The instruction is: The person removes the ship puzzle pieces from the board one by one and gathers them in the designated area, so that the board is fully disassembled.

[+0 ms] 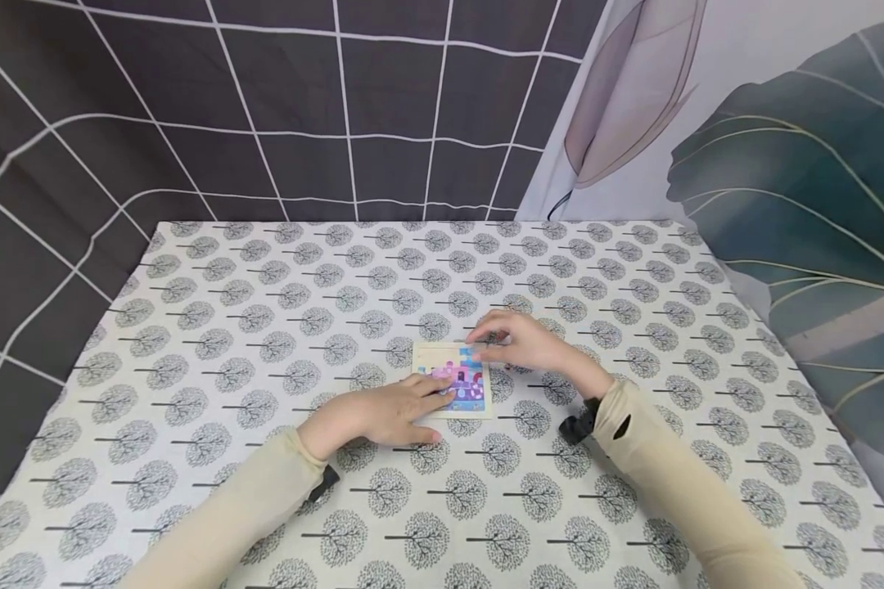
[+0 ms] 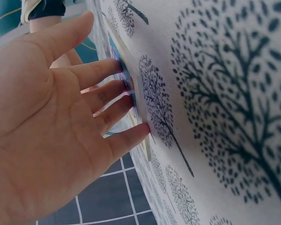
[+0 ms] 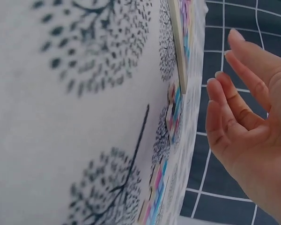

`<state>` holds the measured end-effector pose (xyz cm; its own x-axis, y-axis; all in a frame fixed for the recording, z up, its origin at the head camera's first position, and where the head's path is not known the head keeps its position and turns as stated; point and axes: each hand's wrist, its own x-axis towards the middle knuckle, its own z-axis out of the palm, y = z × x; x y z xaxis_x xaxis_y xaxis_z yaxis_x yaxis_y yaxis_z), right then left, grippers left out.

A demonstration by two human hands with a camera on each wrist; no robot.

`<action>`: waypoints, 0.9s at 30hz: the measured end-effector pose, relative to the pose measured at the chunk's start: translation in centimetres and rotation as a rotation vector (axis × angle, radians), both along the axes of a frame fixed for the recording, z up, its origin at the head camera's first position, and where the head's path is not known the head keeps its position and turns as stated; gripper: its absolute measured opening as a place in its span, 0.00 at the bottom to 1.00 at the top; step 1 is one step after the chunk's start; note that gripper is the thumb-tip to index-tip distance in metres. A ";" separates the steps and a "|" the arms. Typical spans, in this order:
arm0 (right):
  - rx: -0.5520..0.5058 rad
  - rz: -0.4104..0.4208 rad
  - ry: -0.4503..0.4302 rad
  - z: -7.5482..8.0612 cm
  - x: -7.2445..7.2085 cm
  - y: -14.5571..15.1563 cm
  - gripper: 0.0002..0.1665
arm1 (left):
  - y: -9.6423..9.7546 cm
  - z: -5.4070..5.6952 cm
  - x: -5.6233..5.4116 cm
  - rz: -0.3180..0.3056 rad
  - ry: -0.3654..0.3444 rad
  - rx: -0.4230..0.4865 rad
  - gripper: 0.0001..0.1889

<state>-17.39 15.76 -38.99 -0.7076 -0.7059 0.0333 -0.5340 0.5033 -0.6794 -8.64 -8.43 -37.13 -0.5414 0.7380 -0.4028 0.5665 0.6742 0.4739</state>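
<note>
A small jigsaw puzzle (image 1: 458, 406) in a pale frame lies flat on the table, with a pink, purple and blue picture in its lower and right parts. The upper left part shows plain pale backing. My left hand (image 1: 401, 409) rests its straight fingers on the puzzle's left side; in the left wrist view the fingertips (image 2: 126, 86) touch its surface and edge. Over the upper right corner hovers my right hand (image 1: 523, 342), fingers loosely bent. The right wrist view shows the right hand (image 3: 253, 103) with nothing between thumb and fingers.
Loose puzzle pieces (image 3: 154, 192) lie on the cloth beside the frame, with another small group (image 3: 174, 110) nearer to it; my right hand and arm mostly hide them in the head view. A tree-print tablecloth (image 1: 265, 360) covers the table. A dark grid curtain (image 1: 280, 90) hangs behind.
</note>
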 end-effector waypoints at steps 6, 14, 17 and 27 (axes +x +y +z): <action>0.037 0.031 -0.038 -0.3 -0.3 -0.7 0.15 | 0.0 0.0 0.0 0.003 -0.001 -0.005 0.34; 0.085 0.022 -0.034 -0.6 -0.2 -1.3 0.13 | 0.0 -0.2 -0.1 -0.010 0.017 -0.008 0.34; 0.125 0.014 -0.026 -0.7 -0.2 -1.6 0.12 | -0.1 -0.2 -0.1 -0.013 0.022 -0.015 0.34; 0.162 -0.030 -0.049 -0.6 0.1 -2.0 0.11 | -0.1 -0.2 0.1 -0.019 0.033 -0.014 0.35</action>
<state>-17.33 13.77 -39.56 -0.7263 -0.6778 -0.1142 -0.4855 0.6235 -0.6128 -8.52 -8.53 -37.34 -0.5409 0.7423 -0.3955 0.5941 0.6701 0.4450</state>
